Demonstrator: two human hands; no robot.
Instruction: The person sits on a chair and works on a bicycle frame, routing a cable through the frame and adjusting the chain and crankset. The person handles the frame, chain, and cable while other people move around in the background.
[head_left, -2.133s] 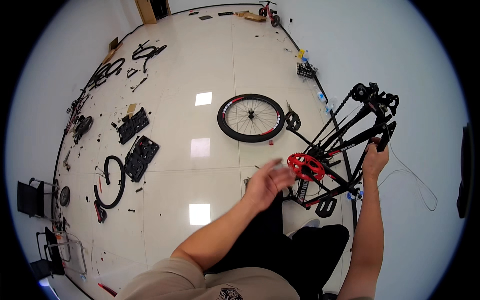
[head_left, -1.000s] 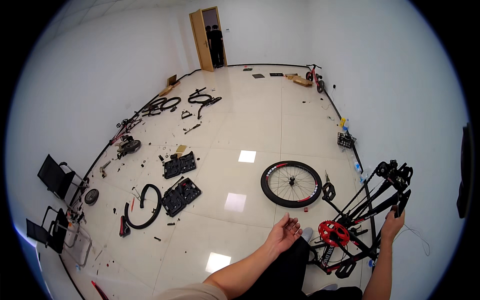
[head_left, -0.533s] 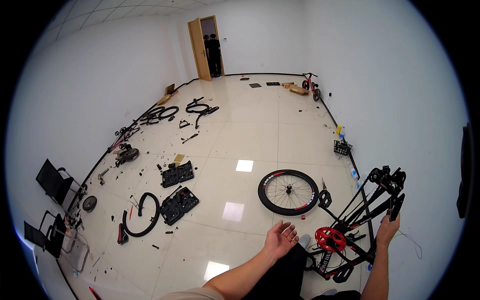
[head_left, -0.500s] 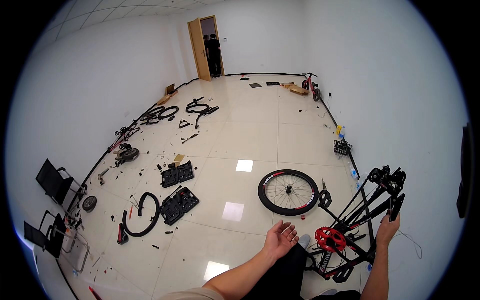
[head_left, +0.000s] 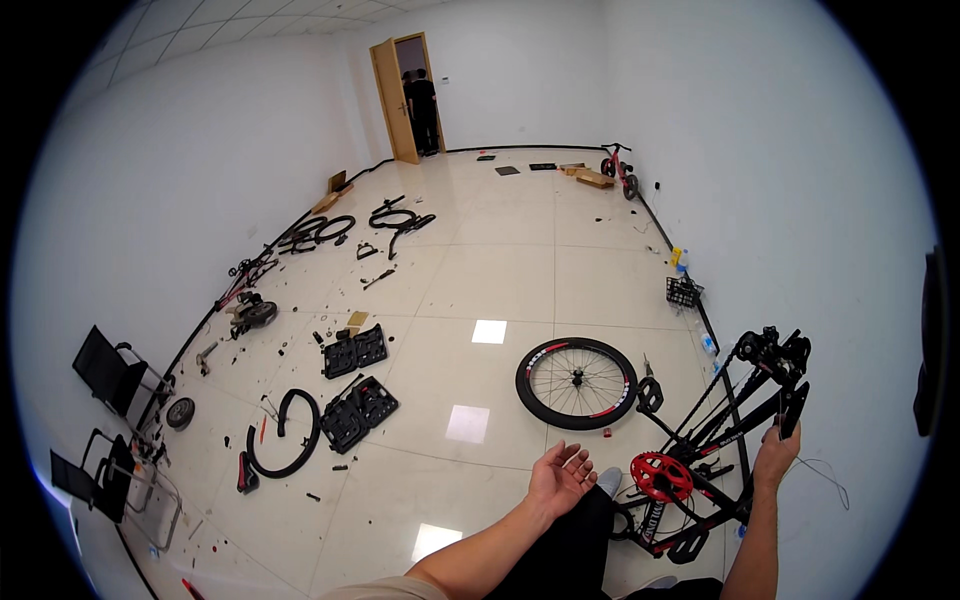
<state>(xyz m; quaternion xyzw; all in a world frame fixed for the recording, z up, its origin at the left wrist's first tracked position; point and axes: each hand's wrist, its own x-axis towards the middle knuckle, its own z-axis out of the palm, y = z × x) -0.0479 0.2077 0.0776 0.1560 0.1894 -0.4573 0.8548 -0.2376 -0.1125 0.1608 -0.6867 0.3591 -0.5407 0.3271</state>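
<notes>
Glossy tiled floor point(head_left: 500, 240) strewn with parts, black bike frame point(head_left: 735, 440) lower right — base cut off, right hand point(head_left: 775, 455) gripped it, left hand point(head_left: 560, 478) open, empty.

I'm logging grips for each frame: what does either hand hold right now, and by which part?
The right hand grips the black bicycle frame by a tube near its upper end. The left hand is open, palm up, holding nothing.
</notes>
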